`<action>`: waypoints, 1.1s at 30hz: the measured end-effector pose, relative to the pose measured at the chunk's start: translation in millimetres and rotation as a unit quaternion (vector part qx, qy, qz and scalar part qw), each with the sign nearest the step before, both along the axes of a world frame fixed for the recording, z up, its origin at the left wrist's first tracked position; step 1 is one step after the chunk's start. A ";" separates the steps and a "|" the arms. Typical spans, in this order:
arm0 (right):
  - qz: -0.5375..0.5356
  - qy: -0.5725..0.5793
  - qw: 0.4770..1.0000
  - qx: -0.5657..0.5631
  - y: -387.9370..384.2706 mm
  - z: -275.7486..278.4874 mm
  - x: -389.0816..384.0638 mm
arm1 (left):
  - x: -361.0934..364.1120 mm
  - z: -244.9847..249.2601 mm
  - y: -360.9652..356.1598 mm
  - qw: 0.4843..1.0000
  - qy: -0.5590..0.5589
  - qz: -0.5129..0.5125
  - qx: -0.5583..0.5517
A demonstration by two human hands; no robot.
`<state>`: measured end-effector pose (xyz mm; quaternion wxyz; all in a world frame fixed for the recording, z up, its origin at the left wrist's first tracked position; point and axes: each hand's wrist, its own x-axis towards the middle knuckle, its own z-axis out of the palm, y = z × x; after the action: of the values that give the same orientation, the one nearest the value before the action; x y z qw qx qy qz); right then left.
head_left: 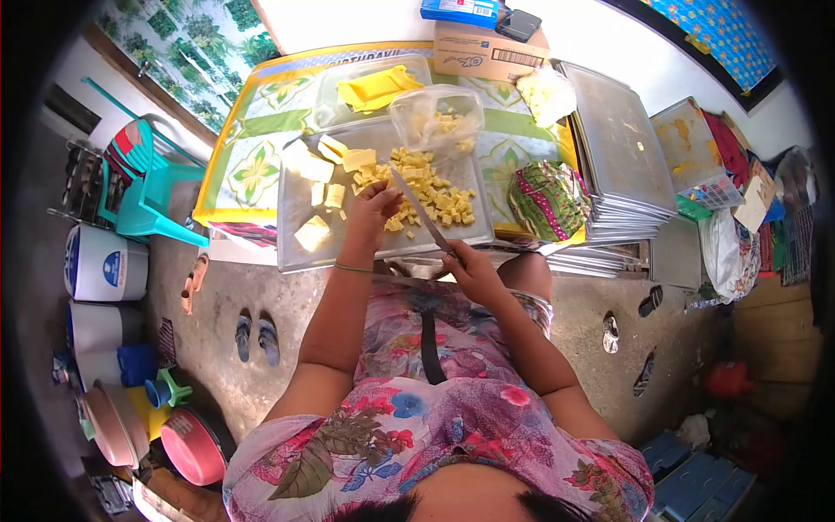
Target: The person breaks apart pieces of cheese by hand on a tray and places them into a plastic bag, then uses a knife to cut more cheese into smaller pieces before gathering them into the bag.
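Note:
My right hand point(472, 271) is closed around the handle of a knife point(421, 207), its long blade pointing away from me over a metal tray point(300, 237). Beside the blade, my left hand point(377, 209) has its fingers curled together over the tray; whatever they hold is hidden. Many small pale-yellow cubes point(432, 193) lie piled at the middle and right of the tray. Larger pale-yellow blocks point(312, 233) rest on its left side. A clear plastic tub point(416, 110) with some yellow pieces sits at the tray's far right corner.
A yellow tray-like item point(379, 88) lies in a clear container at the table's back. To the right are a green patterned cloth bundle point(548, 200) and stacked metal trays point(622, 139). A teal chair point(150, 196) stands left; slippers point(257, 336) lie on the floor.

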<state>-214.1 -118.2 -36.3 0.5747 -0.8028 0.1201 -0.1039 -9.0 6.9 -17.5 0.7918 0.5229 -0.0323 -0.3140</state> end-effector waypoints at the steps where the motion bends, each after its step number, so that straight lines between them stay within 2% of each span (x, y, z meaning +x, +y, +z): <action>1: 0.000 0.005 1.000 -0.005 0.3 4.0 0.0 | 0.0 0.9 0.4 1.000 0.024 -0.005 -0.018; 7: -0.024 0.033 0.999 -0.015 -0.1 -1.0 -0.3 | -8.7 18.2 2.0 0.990 0.124 -0.008 -0.074; 10: -0.032 0.039 0.999 -0.011 -0.3 -0.8 0.1 | -6.9 16.1 1.1 0.991 0.118 -0.001 -0.062; 13: -0.030 0.045 0.998 -0.028 0.1 7.2 0.4 | -2.6 7.5 -0.6 0.999 0.036 0.022 0.000; 16: -0.023 0.045 0.997 -0.054 2.7 15.9 0.7 | 2.8 -1.4 -0.1 0.999 0.003 0.035 0.012; 33: -0.033 0.021 0.981 -0.188 4.6 29.9 -1.5 | 1.1 10.6 11.9 0.990 0.095 -0.006 -0.102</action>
<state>-215.6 -113.6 -6.3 0.4069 -0.8942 0.1374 -0.1266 -7.9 18.8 -6.8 0.8385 0.4067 0.0082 -0.3626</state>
